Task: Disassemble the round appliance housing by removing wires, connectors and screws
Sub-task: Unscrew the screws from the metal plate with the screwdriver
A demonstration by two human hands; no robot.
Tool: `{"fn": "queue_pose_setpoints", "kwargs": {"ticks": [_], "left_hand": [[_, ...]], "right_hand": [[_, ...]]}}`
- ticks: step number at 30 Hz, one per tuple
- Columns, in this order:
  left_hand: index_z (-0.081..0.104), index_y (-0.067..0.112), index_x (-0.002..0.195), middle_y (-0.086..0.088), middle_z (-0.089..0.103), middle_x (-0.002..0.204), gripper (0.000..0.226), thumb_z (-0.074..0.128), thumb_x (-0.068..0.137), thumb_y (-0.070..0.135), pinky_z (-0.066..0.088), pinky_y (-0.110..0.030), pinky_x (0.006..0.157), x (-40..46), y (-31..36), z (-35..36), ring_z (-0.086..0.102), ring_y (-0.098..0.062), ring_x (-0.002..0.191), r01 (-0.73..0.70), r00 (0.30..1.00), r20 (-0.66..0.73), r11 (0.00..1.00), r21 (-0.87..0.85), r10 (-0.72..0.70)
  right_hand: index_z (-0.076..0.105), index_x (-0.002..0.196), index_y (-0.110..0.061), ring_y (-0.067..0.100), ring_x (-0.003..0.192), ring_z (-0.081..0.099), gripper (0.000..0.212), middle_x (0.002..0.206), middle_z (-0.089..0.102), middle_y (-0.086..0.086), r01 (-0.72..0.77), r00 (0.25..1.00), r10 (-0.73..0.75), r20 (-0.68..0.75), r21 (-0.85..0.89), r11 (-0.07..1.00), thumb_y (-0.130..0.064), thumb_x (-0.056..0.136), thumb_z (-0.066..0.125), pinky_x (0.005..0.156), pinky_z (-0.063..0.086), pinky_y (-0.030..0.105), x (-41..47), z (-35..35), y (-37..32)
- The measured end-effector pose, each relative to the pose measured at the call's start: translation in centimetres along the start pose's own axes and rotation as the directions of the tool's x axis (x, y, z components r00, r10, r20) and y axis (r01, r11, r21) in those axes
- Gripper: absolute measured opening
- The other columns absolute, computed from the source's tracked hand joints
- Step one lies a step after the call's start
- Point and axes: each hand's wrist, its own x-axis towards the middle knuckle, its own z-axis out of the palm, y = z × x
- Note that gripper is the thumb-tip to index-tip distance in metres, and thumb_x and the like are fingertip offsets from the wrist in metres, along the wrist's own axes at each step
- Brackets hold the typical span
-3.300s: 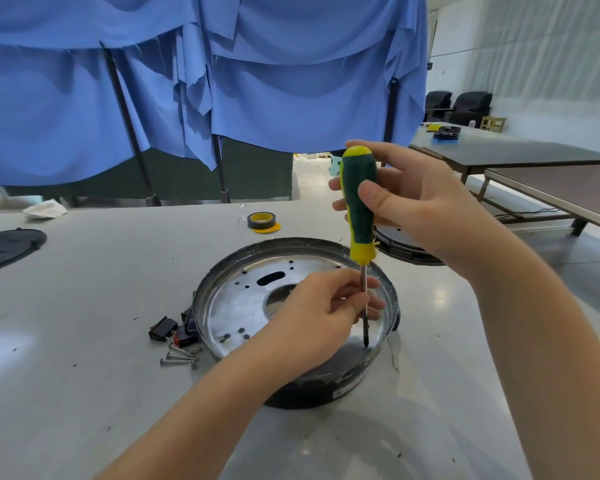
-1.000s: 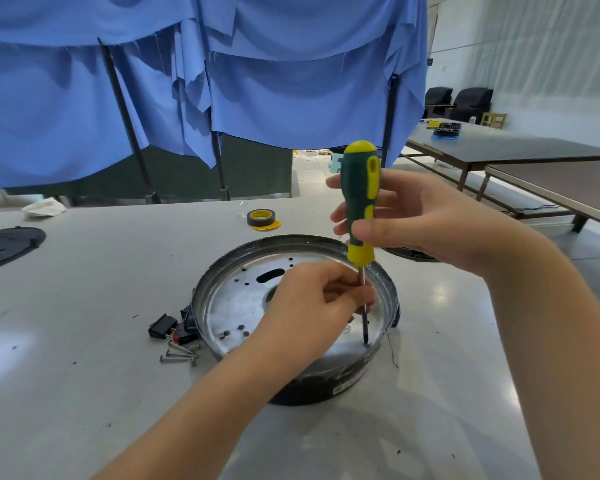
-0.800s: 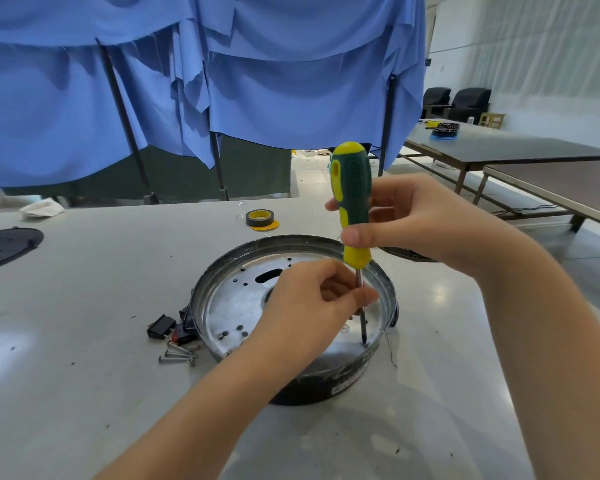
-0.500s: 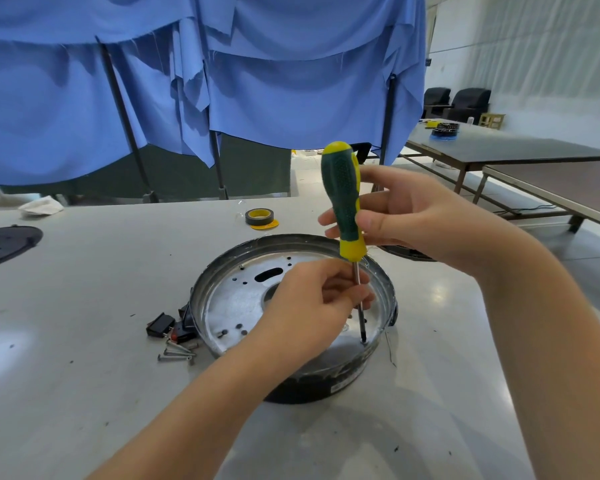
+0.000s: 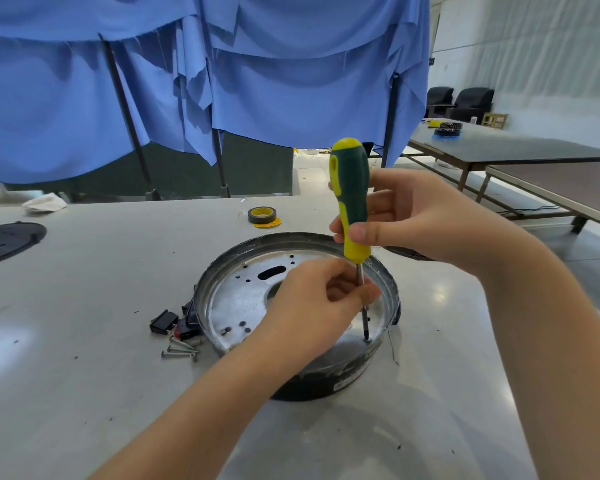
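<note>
Head view, looking down on a grey table (image 5: 84,271). Round housing (image 5: 297,382) near the middle, open side up, silver plate inside dotted with holes. Right hand (image 5: 426,220) wrapped round the green and yellow screwdriver (image 5: 352,199), thumb across the yellow collar, shaft nearly upright. Left hand (image 5: 312,306) down inside the housing, thumb and fingertips pinching the bare shaft to steady it. Tip sitting at a screw (image 5: 367,339) on the near-right edge of the plate, close against the wall. Cannot tell whether the tip is fully seated in the head.

Just left of the housing: loose screws (image 5: 181,351) lying together, black switches (image 5: 168,323) beside them, so part of the job looks done. Further off, a roll of tape (image 5: 262,215); far left, a dark round cover (image 5: 4,240).

Risks from here, as a guess: tip skipping out under a slightly leaning shaft and chewing the head. Housing held by neither hand, so free to spin or skid on the smooth table under torque. Left fingers close to the tip, first in line for a slip. Freed screw likely to drop through a hole or roll under the rim.
</note>
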Motion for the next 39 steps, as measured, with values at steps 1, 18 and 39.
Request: {"fn": "queue_pose_setpoints", "kwargs": {"ticks": [1, 18, 39], "left_hand": [[0.068, 0.022, 0.088, 0.004, 0.074, 0.082, 0.005, 0.07, 0.086, 0.019, 0.056, -0.034, 0.085, -0.05, 0.04, 0.05, 0.07, -0.008, 0.081, 0.011, 0.999, 0.031, 1.0, -0.016, -0.01], [0.064, 0.021, 0.069, 0.002, 0.072, 0.068, 0.018, 0.08, 0.075, 0.027, 0.058, -0.04, 0.076, 0.0, 0.08, -0.18, 0.07, -0.012, 0.066, 0.036, 0.999, -0.039, 0.999, 0.035, -0.035], [0.067, 0.03, 0.074, 0.007, 0.073, 0.074, 0.011, 0.074, 0.081, 0.026, 0.057, -0.036, 0.08, -0.04, -0.12, 0.05, 0.07, -0.007, 0.073, 0.024, 0.999, 0.019, 0.997, 0.076, -0.026]], "right_hand": [[0.055, 0.125, -0.014, 0.021, 0.094, 0.072, 0.048, 0.099, 0.075, 0.008, -0.006, 1.0, 0.006, 0.018, 0.016, 1.0, -0.002, 0.08, 0.067, 0.076, 0.057, 0.025, -0.05, -0.04, 0.0], [0.058, 0.114, -0.009, 0.02, 0.093, 0.072, 0.046, 0.097, 0.075, 0.005, -0.028, 1.0, 0.028, 0.014, -0.036, 0.999, -0.013, 0.071, 0.074, 0.081, 0.057, 0.027, 0.11, -0.12, -0.08], [0.063, 0.112, -0.015, 0.023, 0.088, 0.073, 0.056, 0.096, 0.074, 0.011, 0.005, 0.999, -0.007, -0.042, -0.047, 0.999, -0.02, 0.059, 0.08, 0.081, 0.058, 0.031, 0.12, -0.36, 0.13]]}}
